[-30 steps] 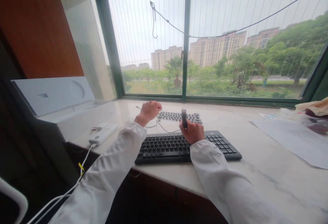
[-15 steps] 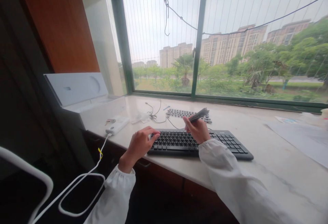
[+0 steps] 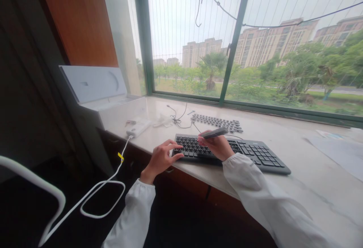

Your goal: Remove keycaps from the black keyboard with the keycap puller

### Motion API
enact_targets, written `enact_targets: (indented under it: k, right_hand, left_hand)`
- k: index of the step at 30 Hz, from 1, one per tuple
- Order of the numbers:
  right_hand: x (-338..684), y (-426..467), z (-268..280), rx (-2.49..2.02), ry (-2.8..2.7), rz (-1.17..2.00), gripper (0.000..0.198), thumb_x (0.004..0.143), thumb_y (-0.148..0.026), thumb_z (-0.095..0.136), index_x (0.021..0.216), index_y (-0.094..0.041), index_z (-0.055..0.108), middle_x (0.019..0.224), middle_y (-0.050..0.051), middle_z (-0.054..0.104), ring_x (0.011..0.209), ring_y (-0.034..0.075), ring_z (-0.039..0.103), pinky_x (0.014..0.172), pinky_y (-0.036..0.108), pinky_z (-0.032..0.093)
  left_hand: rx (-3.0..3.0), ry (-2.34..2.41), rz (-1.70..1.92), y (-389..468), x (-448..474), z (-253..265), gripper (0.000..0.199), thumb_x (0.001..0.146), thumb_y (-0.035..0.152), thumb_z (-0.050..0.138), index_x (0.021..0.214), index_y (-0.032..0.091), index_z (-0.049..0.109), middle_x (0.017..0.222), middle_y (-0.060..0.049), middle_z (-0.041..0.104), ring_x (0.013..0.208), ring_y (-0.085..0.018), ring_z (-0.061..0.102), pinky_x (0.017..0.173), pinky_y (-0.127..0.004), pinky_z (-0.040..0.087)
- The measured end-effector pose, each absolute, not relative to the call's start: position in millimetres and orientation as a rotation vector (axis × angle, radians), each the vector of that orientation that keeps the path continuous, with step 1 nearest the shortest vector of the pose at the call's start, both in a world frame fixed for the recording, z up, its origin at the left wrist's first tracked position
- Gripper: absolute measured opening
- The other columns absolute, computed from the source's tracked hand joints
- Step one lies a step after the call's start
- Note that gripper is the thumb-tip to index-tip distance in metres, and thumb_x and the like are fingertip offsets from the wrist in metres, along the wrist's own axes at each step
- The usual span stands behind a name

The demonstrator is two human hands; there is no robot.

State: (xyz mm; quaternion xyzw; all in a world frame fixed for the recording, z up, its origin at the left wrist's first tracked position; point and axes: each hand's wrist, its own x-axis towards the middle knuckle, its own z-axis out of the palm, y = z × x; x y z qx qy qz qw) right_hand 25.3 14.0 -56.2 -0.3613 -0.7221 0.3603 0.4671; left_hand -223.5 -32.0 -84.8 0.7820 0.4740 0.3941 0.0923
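A black keyboard (image 3: 272, 159) lies along the front of the pale stone counter, many of its keycaps off and the sockets bare. My left hand (image 3: 164, 157) rests at its left end, thumb and forefinger apart on the front left corner, holding nothing. Over the middle of the keyboard, my right hand (image 3: 218, 145) grips a dark brush (image 3: 216, 132), its bristle end pointing right. The inner fingers of that hand are partly hidden. Behind the keyboard, loose keycaps (image 3: 217, 121) are laid out in rows.
A thin black cable (image 3: 178, 121) curls behind the keyboard, near a small blue tool (image 3: 191, 112). To the left stand an open white box (image 3: 121, 113) and a white power strip (image 3: 138, 128) with its cord hanging off the edge. Papers (image 3: 337, 149) lie at right.
The view has shifted, moving the scene slightly. My right hand has lowered the brush to a flatter angle. My left thumb and forefinger have spread apart at the keyboard's left end.
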Motion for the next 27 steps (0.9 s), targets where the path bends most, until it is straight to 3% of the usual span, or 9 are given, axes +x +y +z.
enact_targets:
  k: [9, 16, 21, 27]
  right_hand:
    - [27.2, 3.8, -48.1, -1.068, -2.026, 0.328, 0.035, 0.089, -0.051, 0.05, 0.083, -0.02, 0.068, 0.08, 0.002, 0.069, 0.065, 0.015, 0.063, 0.063, 0.025, 0.049]
    - [6.2, -2.8, -49.0, -1.135, -1.835, 0.569, 0.038, 0.084, -0.057, 0.056, 0.085, -0.019, 0.062, 0.071, 0.004, 0.072, 0.065, 0.021, 0.07, 0.063, 0.029, 0.055]
    - [-19.5, -11.8, -52.0, -1.145, -1.782, 0.692, 0.047, 0.083, -0.062, 0.053, 0.071, -0.017, 0.061, 0.062, 0.007, 0.07, 0.055, 0.021, 0.068, 0.054, 0.029, 0.054]
    - [-39.3, -18.9, -48.2, -1.256, -1.919, 0.406, 0.047, 0.087, -0.056, 0.049, 0.063, -0.017, 0.062, 0.057, 0.005, 0.067, 0.055, 0.017, 0.065, 0.056, 0.024, 0.046]
  left_hand:
    - [2.324, 1.419, 1.147, -36.1, -222.5, -82.7, 0.028, 0.08, 0.052, 0.066, 0.096, 0.03, 0.074, 0.103, 0.002, 0.068, 0.06, -0.008, 0.053, 0.065, -0.024, 0.044]
    - [2.306, 1.418, 1.153, -35.8, -224.2, -82.6, 0.018, 0.084, 0.043, 0.064, 0.094, 0.031, 0.074, 0.102, 0.004, 0.068, 0.064, -0.008, 0.055, 0.063, -0.023, 0.042]
    - [2.31, 1.404, 1.153, -37.1, -225.7, -81.8, 0.017, 0.085, 0.042, 0.063, 0.092, 0.031, 0.074, 0.102, 0.004, 0.068, 0.072, -0.01, 0.059, 0.064, -0.023, 0.041]
    - [2.329, 1.407, 1.119, -39.9, -226.4, -78.6, 0.019, 0.087, 0.042, 0.061, 0.095, 0.03, 0.073, 0.105, 0.003, 0.068, 0.078, -0.012, 0.061, 0.067, -0.024, 0.042]
